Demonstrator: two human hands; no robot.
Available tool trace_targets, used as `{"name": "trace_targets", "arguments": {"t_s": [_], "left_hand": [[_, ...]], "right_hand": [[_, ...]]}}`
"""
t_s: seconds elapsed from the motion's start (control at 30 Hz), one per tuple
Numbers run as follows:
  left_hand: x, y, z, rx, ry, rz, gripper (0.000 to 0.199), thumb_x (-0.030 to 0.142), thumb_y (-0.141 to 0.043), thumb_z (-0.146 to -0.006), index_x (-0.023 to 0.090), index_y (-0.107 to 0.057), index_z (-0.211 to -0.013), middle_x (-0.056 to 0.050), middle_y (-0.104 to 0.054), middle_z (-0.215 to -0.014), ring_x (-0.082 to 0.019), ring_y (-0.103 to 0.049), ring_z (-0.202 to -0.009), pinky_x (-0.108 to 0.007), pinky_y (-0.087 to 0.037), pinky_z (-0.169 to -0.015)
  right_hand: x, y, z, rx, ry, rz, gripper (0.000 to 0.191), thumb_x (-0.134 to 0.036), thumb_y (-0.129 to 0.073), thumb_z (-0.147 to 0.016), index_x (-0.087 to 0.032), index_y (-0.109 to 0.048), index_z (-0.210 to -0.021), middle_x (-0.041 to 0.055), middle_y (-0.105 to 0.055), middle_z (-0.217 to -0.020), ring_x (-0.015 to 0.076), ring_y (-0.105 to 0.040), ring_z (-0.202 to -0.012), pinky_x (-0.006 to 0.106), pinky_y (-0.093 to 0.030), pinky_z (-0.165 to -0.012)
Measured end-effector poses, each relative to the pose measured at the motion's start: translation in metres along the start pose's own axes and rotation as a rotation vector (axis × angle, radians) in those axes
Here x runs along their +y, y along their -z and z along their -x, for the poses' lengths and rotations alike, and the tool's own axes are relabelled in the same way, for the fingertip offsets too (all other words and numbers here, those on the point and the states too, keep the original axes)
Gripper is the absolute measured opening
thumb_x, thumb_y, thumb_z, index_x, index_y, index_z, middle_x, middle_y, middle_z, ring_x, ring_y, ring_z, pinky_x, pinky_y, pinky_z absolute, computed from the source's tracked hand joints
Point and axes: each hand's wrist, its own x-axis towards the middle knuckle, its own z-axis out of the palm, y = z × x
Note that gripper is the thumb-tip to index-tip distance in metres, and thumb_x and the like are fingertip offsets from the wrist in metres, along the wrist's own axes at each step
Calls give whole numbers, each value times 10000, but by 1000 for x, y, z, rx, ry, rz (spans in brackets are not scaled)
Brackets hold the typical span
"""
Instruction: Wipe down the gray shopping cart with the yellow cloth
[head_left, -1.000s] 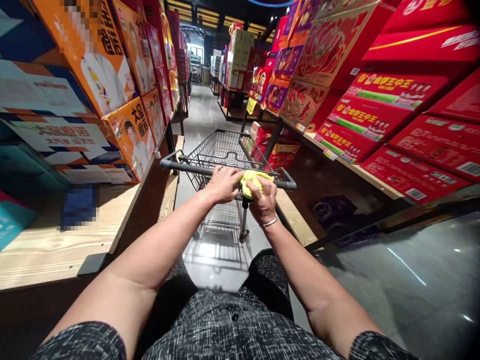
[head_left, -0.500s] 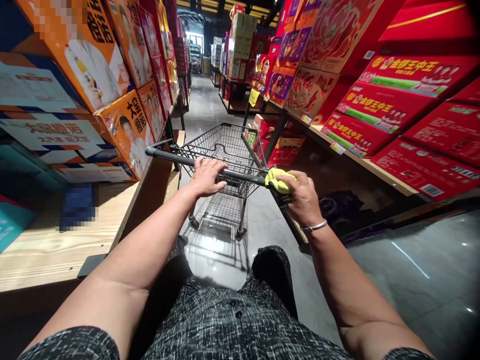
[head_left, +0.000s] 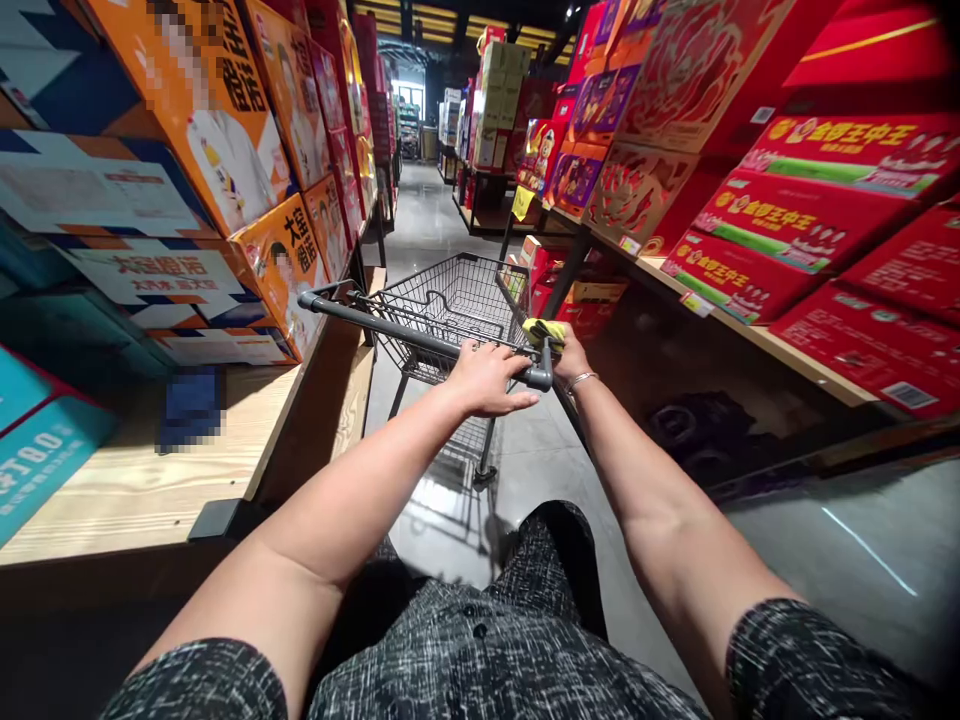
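Observation:
A grey wire shopping cart (head_left: 420, 300) stands in front of me in the aisle, its dark handle (head_left: 390, 327) running across at a slant. My left hand (head_left: 491, 380) rests over the handle near its right end, fingers curled across the bar and thumb sticking out to the right. Just beyond that end, my right hand (head_left: 573, 355) is closed on a yellow cloth (head_left: 544, 330) with dark patches, pressed to the cart's right side rim. The right fingers are partly hidden behind the handle's corner. The visible part of the cart's basket holds nothing.
Stacked orange boxes (head_left: 277, 270) sit on a wooden shelf (head_left: 247, 410) close on the left. Red boxes (head_left: 795, 225) line a shelf (head_left: 795, 365) on the right. Grey tiled floor (head_left: 427, 195) runs between them. A pixelated dark blue object (head_left: 191, 408) lies on the left shelf.
My left hand has slid right along the handle. My right hand with the yellow cloth has moved from the handle's right end forward to the cart's side rim.

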Motion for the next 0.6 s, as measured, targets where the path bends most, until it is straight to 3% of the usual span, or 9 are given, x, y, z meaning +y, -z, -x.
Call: {"name": "trace_targets", "arguments": {"t_s": [0.13, 0.23, 0.37, 0.47, 0.53, 0.6], "left_hand": [[-9, -9, 4, 55, 36, 93, 499, 656, -588, -935, 288, -677, -1260, -52, -705, -1287, -297, -557, -1250, -544, -257, -1134], [-16, -11, 7, 105, 65, 118, 487, 682, -590, -922, 272, -699, -1160, -38, -725, -1232, -284, -563, -1211, -522, -242, -1125], [-22, -12, 11, 164, 78, 140, 478, 697, -600, -909, 261, -705, -1075, -25, -749, -1157, -274, -578, -1166, -510, -242, -1110], [-25, -10, 15, 179, 93, 154, 447, 684, -617, -902, 268, -705, -1039, -16, -756, -1120, -268, -587, -1134, -503, -245, -1103], [-27, -9, 17, 175, 95, 161, 431, 673, -633, -895, 271, -706, -1032, -17, -757, -1107, -271, -589, -1128, -503, -244, -1104], [-28, -9, 17, 172, 79, 166, 423, 669, -647, -886, 277, -706, -1033, -17, -758, -1101, -277, -589, -1132, -507, -244, -1105]], "right_hand": [[3, -7, 41, 140, 11, -96, 612, -381, -854, -560, -248, -530, -1062, -22, -657, -955, 164, -650, -852, 361, -558, -877], [-15, -11, 85, 191, 147, -89, 625, -393, -860, -631, -257, -547, -1154, -8, -663, -1078, 153, -651, -920, 336, -542, -913], [-46, -20, 128, 227, 269, -98, 558, -383, -856, -710, -276, -585, -1186, 1, -655, -1155, 182, -664, -1019, 381, -538, -997], [-51, -25, 131, 226, 343, -22, 464, -360, -803, -770, -290, -588, -1175, 27, -632, -1224, 215, -642, -1147, 435, -492, -1100], [-43, -25, 115, 195, 370, 76, 460, -347, -748, -795, -273, -568, -1211, 71, -613, -1277, 243, -607, -1222, 478, -449, -1148], [-30, -25, 87, 76, 341, 186, 516, -347, -676, -820, -250, -515, -1300, 116, -576, -1359, 266, -568, -1280, 523, -422, -1165]]}}
